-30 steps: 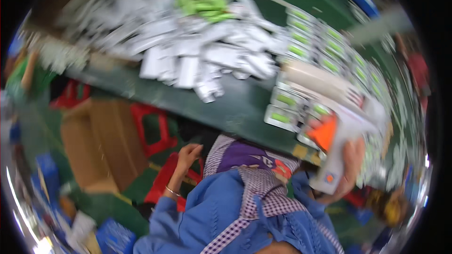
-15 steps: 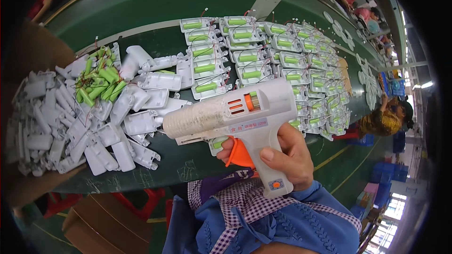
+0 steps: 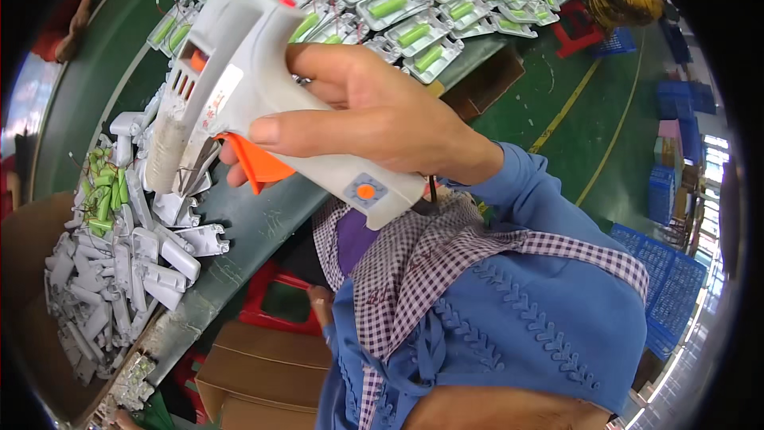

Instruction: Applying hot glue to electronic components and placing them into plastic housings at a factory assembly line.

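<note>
A white hot glue gun (image 3: 247,87) with an orange trigger is held up over the table by my right hand (image 3: 358,115). Its dirty barrel points down and to the left, toward a heap of white plastic housings (image 3: 119,271). My right thumb lies along the gun's side, and fingertips show beside the trigger. Low by my apron, what looks like my left hand (image 3: 321,302) shows at the end of a blue sleeve; its fingers cannot be made out. Green battery cells (image 3: 103,191) with thin wires lie in a pile on the housings.
Rows of white housings (image 3: 390,4) fitted with green cells and wires cover the far part of the green table (image 3: 239,231). A cardboard box (image 3: 263,366) and a red stool (image 3: 274,302) stand below its near edge. Other people (image 3: 625,0) are around, and blue crates (image 3: 660,287) stand at right.
The view has swung round to the right. The glue gun, still in my right hand, has moved up and left and tipped its barrel downward.
</note>
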`<state>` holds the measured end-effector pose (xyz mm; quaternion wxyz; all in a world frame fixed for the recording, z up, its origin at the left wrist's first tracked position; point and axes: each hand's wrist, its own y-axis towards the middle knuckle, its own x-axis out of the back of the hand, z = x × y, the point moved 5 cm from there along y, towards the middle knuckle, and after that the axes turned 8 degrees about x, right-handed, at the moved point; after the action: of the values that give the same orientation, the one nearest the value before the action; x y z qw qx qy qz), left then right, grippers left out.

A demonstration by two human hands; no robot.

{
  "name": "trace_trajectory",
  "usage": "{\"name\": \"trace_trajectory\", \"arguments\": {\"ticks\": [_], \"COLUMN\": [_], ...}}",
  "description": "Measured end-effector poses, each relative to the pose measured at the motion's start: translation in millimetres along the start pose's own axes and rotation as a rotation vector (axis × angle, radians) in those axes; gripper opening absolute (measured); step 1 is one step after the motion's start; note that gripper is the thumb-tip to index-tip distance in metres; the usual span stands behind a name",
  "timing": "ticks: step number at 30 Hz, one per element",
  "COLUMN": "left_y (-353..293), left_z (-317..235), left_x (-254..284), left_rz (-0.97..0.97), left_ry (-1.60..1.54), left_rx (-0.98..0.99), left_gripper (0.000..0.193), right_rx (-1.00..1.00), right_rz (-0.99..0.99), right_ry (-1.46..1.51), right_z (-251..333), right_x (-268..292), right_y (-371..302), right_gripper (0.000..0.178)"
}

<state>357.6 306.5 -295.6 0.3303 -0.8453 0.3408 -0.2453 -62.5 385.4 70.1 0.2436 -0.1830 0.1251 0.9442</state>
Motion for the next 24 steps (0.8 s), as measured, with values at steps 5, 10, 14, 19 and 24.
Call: {"name": "trace_trajectory", "arguments": {"ticks": [5, 10, 14, 19, 24], "left_y": [-92.9, -204.6, -245.4, -257.1, -258.4], "left_z": [-199.3, -382.8, -386.1, -392.7, -392.1], "left_x": [-44.6, -175.6, -253.7, -298.6, -313.6], "left_rz": [0.260, 0.710, 1.152, 1.562, 1.517], "left_ry": [0.386, 0.255, 0.203, 0.641, 0.571], "left_rx": [-0.208, -1.115, -1.146, -0.979, -0.857], "left_gripper": [0.025, 0.039, 0.045, 0.064, 0.090], "right_rx": [0.041, -0.009, 0.041, 0.083, 0.083], "right_rz": [-0.027, -0.060, 0.063, -0.016, 0.030], "right_ry": [-0.078, -0.144, -0.084, -0.070, -0.101], "right_z": [12.6, 21.2, 34.8, 45.4, 46.3], "right_x": [17.7, 5.6, -12.5, -2.9, -1.1], "right_y": [-24.4, -19.3, -20.4, -33.7, -32.1], "right_gripper": [0.046, 0.039, 0.046, 0.047, 0.047]}}
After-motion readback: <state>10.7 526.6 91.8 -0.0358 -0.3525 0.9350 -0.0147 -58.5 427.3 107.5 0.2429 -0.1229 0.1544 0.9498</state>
